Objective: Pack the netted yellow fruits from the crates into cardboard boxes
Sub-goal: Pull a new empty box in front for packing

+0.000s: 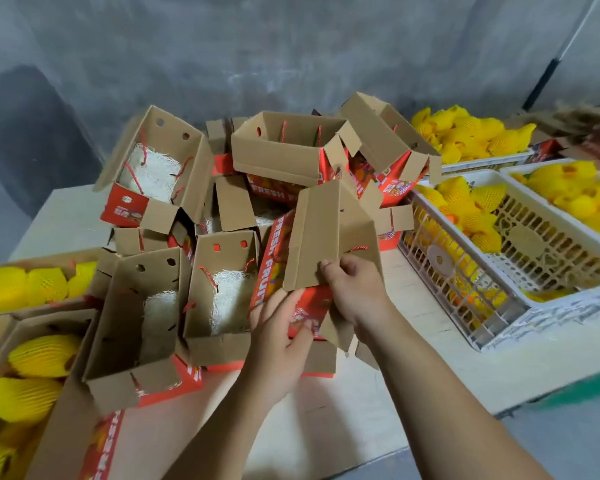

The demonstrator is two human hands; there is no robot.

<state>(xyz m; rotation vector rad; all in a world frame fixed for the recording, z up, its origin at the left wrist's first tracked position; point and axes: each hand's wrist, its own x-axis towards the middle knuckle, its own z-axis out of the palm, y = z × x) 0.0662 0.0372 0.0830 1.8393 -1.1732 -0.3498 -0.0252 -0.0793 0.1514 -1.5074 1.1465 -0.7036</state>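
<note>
At six o'clock, nearest us, our left hand (280,330) curls round the red printed side of a cardboard box (321,244), thumb over its lower edge, while our right hand (352,287) pinches the edge of one brown flap, fingers bent. The box is tilted and not yet squared up. We judge the risk lies here: the flap could tear or fold the wrong way if we pull it unevenly, and the tilted box could knock the open boxes (219,292) just beside it, which are stacked loosely against one another.

At eight o'clock, filled boxes (32,372) hold netted yellow fruits (44,355) lying close together. Around ten to twelve o'clock, the open boxes hold only white shredded padding (156,174) and red cord handles; no fruit shows in them.

At three o'clock stands a white plastic crate (471,282), partly emptied, with netted fruits against its far wall. At two o'clock, two more crates (485,162) are heaped with fruit. Everything rests on a pale table (413,358), with a grey wall (291,46) beyond at twelve.
</note>
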